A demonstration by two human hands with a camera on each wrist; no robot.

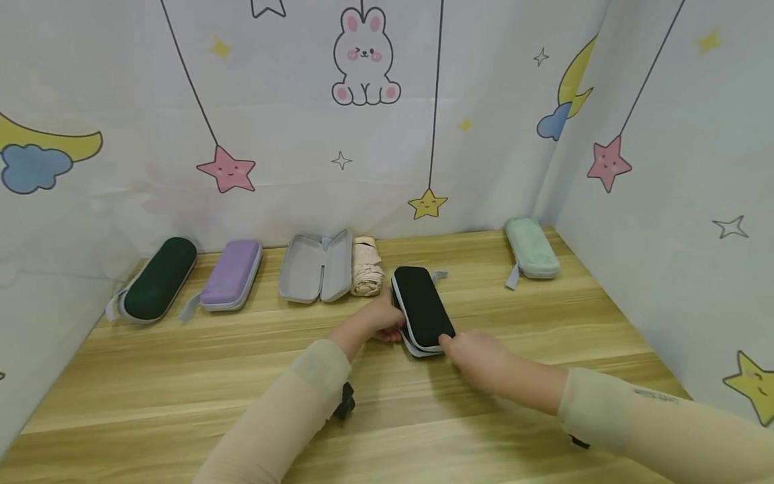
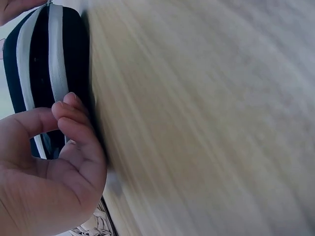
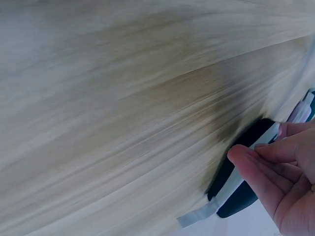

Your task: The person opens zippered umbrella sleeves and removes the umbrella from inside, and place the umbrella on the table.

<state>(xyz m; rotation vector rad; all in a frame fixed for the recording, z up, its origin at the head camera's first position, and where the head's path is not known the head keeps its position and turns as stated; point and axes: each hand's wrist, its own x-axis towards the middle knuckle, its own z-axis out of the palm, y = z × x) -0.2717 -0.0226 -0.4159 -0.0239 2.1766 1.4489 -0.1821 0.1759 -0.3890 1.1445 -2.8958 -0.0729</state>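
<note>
A black zippered glasses case [image 1: 423, 306] with white zip tape lies on the table between the two hands. Along its left side the zip is parted, and a dark gap shows between the two tapes in the left wrist view. My left hand [image 1: 383, 317] holds that side with curled fingers [image 2: 74, 115] at the lower tape. At the near right corner, my right hand [image 1: 480, 356] pinches the edge by the zip; whether the zip pull is between its fingertips is hidden. A grey ribbon tab [image 3: 197, 215] sticks out from the case's far end.
Along the back of the wood-grain table [image 1: 199, 396] stand a dark green case [image 1: 162, 279], a purple case [image 1: 232, 274], an opened grey case [image 1: 305, 269] and a crumpled beige paper roll [image 1: 366, 267]. A mint green case [image 1: 533, 249] lies at the back right. Printed cloth walls enclose the table.
</note>
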